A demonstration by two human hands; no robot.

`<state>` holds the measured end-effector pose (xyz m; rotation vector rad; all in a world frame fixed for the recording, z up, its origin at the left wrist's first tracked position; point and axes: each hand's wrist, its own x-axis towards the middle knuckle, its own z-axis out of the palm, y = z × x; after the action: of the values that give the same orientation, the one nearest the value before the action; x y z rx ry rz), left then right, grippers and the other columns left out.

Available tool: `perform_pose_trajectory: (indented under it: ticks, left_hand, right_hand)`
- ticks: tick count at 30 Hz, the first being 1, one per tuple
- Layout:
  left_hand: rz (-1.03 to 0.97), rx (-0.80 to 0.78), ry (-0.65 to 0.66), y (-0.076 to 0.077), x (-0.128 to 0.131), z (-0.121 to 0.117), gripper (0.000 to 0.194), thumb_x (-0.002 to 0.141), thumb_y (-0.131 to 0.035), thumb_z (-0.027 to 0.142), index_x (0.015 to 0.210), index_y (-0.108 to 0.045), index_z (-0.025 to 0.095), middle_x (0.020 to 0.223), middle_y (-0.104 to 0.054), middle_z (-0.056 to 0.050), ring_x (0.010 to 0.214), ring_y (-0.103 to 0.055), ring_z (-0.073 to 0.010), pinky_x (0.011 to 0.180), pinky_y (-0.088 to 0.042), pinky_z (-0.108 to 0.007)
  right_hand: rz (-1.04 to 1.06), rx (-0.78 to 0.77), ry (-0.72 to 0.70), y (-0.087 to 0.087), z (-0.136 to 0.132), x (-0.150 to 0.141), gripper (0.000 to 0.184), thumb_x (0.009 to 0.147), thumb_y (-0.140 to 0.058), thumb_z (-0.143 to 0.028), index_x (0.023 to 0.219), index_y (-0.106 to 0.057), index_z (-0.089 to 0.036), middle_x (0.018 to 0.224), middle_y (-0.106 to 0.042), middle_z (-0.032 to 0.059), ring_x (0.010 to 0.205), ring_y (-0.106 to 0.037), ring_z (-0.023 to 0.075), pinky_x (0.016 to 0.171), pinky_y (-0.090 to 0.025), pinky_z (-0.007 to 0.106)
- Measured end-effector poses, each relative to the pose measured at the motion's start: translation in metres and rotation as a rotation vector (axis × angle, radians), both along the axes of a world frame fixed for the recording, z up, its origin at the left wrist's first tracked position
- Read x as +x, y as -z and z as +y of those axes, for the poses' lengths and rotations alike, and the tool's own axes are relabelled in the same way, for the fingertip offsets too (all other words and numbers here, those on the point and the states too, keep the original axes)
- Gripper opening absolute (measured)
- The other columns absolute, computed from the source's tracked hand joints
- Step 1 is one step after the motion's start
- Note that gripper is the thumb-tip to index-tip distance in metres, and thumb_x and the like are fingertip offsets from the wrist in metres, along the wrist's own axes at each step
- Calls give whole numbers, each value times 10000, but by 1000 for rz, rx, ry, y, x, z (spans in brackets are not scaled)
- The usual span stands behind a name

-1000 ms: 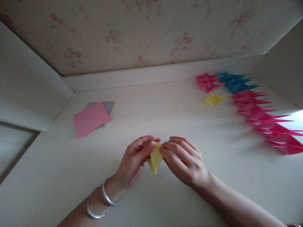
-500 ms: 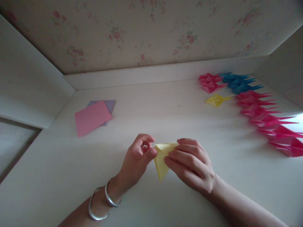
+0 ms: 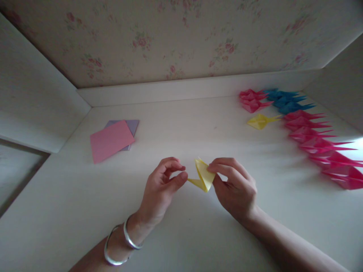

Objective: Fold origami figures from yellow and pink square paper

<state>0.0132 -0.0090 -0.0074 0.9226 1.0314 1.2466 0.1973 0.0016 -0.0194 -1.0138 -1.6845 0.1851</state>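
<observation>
A small folded yellow paper [image 3: 204,176] is held just above the white tabletop [image 3: 181,234] in front of me. My right hand [image 3: 235,189] pinches its right side between thumb and fingers. My left hand [image 3: 163,187], with two silver bangles on the wrist, has its fingers curled, the thumb tip touching the paper's lower left point.
A pink sheet [image 3: 111,140] lies on a lilac sheet [image 3: 131,126] at the left. At the far right lie folded paper pieces: a yellow one [image 3: 261,121], a pink cluster [image 3: 251,100], blue ones [image 3: 286,100] and a row of pink ones [image 3: 320,147]. Walls enclose the back and sides.
The yellow paper has been turned and lifted, from hanging point-down to a sideways, more compact shape. My left hand's grip has loosened to the paper's left tip; my right hand shifted its pinch.
</observation>
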Motion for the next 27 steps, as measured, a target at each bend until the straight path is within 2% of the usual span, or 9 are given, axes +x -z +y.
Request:
perform_pose_trajectory:
  ticks: [3, 7, 10, 13, 15, 17, 19, 23, 27]
  left_hand:
    - [35, 88, -22, -1, 1, -3, 198, 760, -801, 153, 901, -679, 219, 1170, -503, -17, 1014, -591, -148, 841, -555, -220]
    - [228, 252, -52, 2, 2, -7, 151, 789, -775, 171, 899, -679, 210, 1159, -493, -42, 1043, -591, -181, 917, -552, -291]
    - [464, 356, -163, 4, 1, -6, 115, 804, -764, 196, 892, -692, 214, 1077, -524, -44, 903, -608, -157, 802, -563, -258]
    - [583, 304, -181, 4, 0, -1, 148, 799, -778, 244, 916, -693, 211, 1017, -562, -30, 647, -572, -84, 634, -542, -216]
    - [506, 168, -79, 3, 0, 1, 194, 831, -747, 312, 982, -686, 205, 998, -614, -40, 572, -581, -78, 508, -519, -200]
    - [358, 15, 46, 2, 0, 1, 280, 853, -715, 369, 1067, -685, 190, 974, -677, -62, 591, -644, -117, 456, -529, -202]
    - [216, -102, 122, 3, 2, 0, 344, 853, -713, 389, 1123, -696, 176, 952, -729, -71, 676, -705, -160, 529, -591, -226]
    - [59, -204, 129, 5, 3, -2, 299, 847, -730, 376, 1089, -752, 203, 1009, -773, -44, 890, -734, -183, 825, -614, -279]
    - [20, -184, 138, 5, 3, -1, 241, 847, -731, 373, 1025, -784, 219, 1042, -772, -29, 929, -721, -179, 863, -597, -270]
  right_hand:
    - [152, -138, 8, 3, 5, -3, 194, 840, -598, -36, 857, -657, -220, 835, -655, 34, 763, -639, 163, 658, -547, 301]
    - [273, -290, -53, 7, 5, -8, 200, 796, -597, -22, 830, -632, -215, 823, -628, 20, 766, -615, 149, 620, -542, 251]
    - [288, -355, -115, 6, -1, -14, 175, 797, -592, -35, 818, -625, -205, 796, -619, 8, 714, -597, 124, 581, -525, 207]
    - [294, -412, -211, 4, -6, -19, 112, 822, -615, -83, 822, -623, -195, 768, -623, 7, 653, -596, 115, 542, -512, 200]
    - [295, -438, -242, 4, -7, -20, 88, 837, -621, -106, 823, -619, -193, 756, -625, 9, 637, -599, 118, 535, -510, 206]
    - [270, -427, -227, 4, -7, -19, 98, 837, -614, -99, 818, -612, -195, 754, -627, 10, 649, -604, 124, 554, -515, 215]
    - [198, -377, -197, 5, -5, -16, 136, 824, -593, -64, 815, -606, -199, 759, -632, 8, 670, -607, 128, 589, -520, 229]
    - [-6, -183, -197, 9, -3, -10, 212, 816, -544, -3, 854, -584, -208, 810, -664, 24, 739, -636, 142, 659, -530, 257]
    - [-177, -53, -184, 13, -2, -7, 251, 825, -551, 29, 906, -565, -209, 884, -714, 52, 776, -668, 159, 671, -536, 268]
